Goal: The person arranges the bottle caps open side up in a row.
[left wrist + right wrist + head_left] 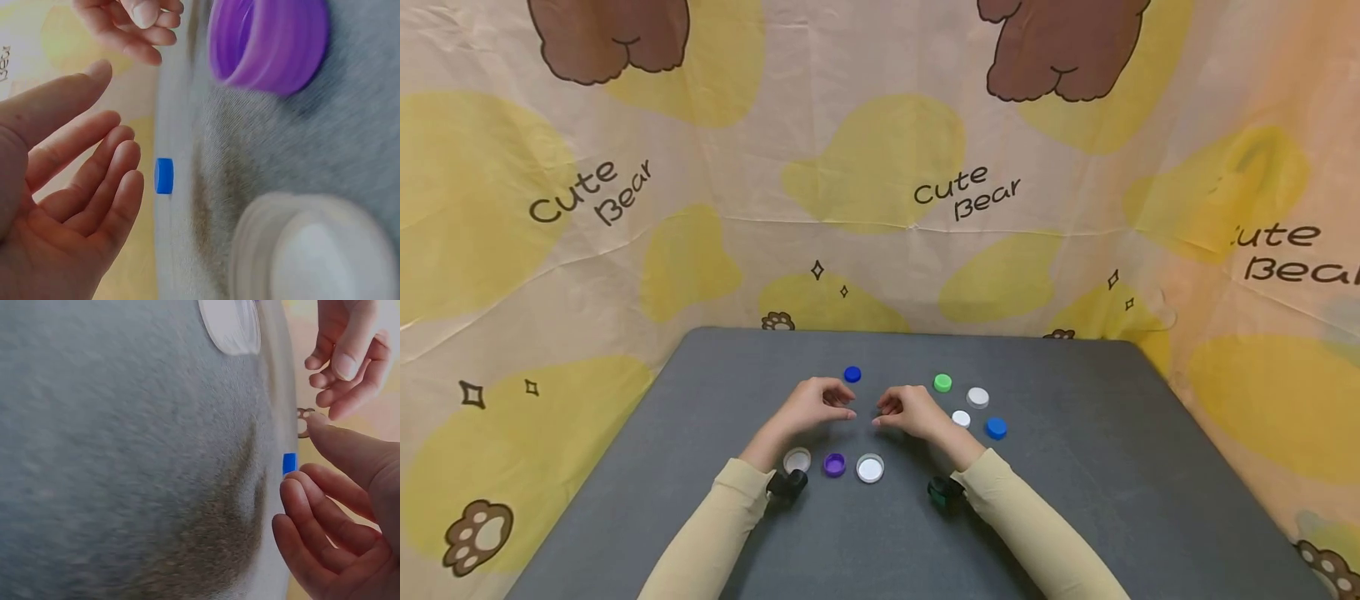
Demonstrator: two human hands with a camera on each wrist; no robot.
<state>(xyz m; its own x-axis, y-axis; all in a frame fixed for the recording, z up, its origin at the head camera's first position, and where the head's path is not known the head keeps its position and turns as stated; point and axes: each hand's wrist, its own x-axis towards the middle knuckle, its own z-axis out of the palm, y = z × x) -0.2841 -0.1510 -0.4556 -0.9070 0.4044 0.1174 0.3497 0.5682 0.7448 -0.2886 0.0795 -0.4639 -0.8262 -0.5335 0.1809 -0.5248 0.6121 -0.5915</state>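
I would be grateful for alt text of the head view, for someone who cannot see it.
A person's empty left hand and right hand face each other above a grey table. Eight round plastic caps lie around them: a purple cap between two white caps nearest the wearer, a blue cap beyond, and four others to the right.

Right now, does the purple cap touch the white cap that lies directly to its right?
Apart. The head view shows a strip of grey table between the purple cap and that white cap.
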